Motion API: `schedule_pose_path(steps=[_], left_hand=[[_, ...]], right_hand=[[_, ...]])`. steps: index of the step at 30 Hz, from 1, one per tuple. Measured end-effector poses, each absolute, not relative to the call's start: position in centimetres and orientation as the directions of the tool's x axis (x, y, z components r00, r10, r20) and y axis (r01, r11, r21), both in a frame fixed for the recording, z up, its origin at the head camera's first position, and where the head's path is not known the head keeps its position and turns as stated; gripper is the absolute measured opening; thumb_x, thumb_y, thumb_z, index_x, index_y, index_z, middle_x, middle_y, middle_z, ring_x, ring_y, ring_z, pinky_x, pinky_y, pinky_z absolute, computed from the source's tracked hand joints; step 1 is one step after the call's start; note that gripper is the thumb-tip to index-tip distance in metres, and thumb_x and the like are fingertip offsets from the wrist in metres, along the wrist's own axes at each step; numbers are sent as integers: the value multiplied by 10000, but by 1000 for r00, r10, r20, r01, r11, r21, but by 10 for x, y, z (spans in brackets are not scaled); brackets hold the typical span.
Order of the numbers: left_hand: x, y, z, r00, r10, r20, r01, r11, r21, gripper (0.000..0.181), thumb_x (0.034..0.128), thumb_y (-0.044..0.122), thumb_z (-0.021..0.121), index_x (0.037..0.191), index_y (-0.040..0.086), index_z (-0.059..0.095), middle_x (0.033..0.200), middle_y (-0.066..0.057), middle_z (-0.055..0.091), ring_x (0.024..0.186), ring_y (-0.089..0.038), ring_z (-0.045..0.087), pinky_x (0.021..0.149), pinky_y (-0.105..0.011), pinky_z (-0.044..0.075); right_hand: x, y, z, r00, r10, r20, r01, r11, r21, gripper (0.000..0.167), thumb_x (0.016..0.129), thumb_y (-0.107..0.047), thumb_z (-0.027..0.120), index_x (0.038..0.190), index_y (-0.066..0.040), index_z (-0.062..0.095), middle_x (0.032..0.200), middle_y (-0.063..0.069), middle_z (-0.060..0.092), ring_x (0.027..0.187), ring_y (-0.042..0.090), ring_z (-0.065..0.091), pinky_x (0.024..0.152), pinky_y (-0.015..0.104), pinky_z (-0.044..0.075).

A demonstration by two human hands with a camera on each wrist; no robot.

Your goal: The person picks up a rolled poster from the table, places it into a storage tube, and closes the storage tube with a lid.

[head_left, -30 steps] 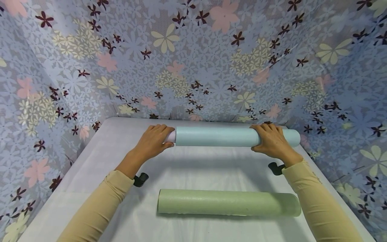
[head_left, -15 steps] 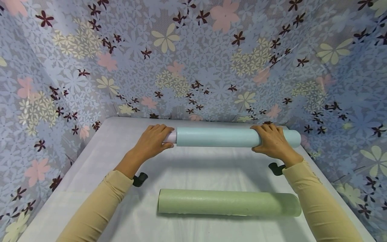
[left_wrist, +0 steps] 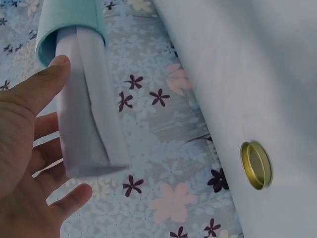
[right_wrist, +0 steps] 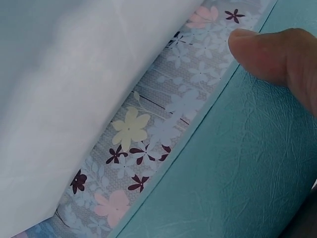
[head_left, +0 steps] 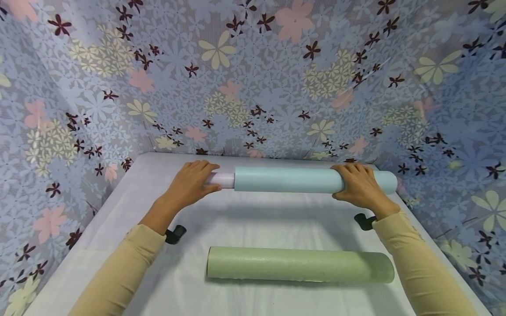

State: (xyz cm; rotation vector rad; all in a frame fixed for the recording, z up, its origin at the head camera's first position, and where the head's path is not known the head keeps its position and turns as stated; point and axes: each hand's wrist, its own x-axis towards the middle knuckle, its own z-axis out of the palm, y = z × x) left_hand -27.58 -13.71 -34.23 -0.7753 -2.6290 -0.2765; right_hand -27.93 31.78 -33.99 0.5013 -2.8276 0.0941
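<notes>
- Head view: the light-blue tube (head_left: 284, 179) lies level across the far part of the scene, its long side facing the person, with a soft shadow (head_left: 272, 213) on the white tabletop (head_left: 174, 285) nearer the person, so it is probably held up in the air.
- The right hand (head_left: 357, 184) is clasped over the tube towards its right end, thumb on the near side and fingers over the top, likely to steady the outer piece.
- The left hand (head_left: 189, 184) is clamped on the pale roll (head_left: 224, 180), which sticks out of the tube's left mouth; holding just this inner piece seems to let the two parts be controlled separately.
- In the left wrist view the thumb lies along the roll close to the mouth, and the fingers go behind it; the roll looks narrower than the opening, which probably leaves it some play.
- The green tube (head_left: 300, 264) rests on the tabletop nearer the person, roughly parallel and touched by neither hand, perhaps laid there to be out of the way.
- A gold lid-like ring (left_wrist: 256, 165) sits near the tabletop's edge; the head view does not show it.
- Behind hangs floral cloth (head_left: 253, 87), perhaps as a screen.
</notes>
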Motion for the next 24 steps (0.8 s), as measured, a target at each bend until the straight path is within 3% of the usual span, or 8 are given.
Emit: schedule_pose_path(steps=[11, 24], left_hand=[[-272, -157, -339, -822, 411, 395, 508, 843, 179, 564, 825, 391, 705, 1282, 93, 563, 1238, -127, 595, 1123, -322, 563, 924, -494, 437], [-269, -178, -347, -861, 369, 350, 484, 805, 343, 529, 874, 365, 655, 1308, 86, 537, 1250, -125, 575, 1172, -330, 536, 995, -535, 395]], right_hand=[[-277, 323, -339, -917, -311, 250, -325, 946, -16, 823, 655, -307, 832, 1349, -95, 445, 1304, 260, 496, 1159, 506, 406, 918, 648, 284], [-275, 329, -341, -928, -290, 232, -305, 952, -27, 830, 657, -309, 831, 1355, -97, 436, 1313, 263, 488, 1172, 502, 401, 928, 663, 271]])
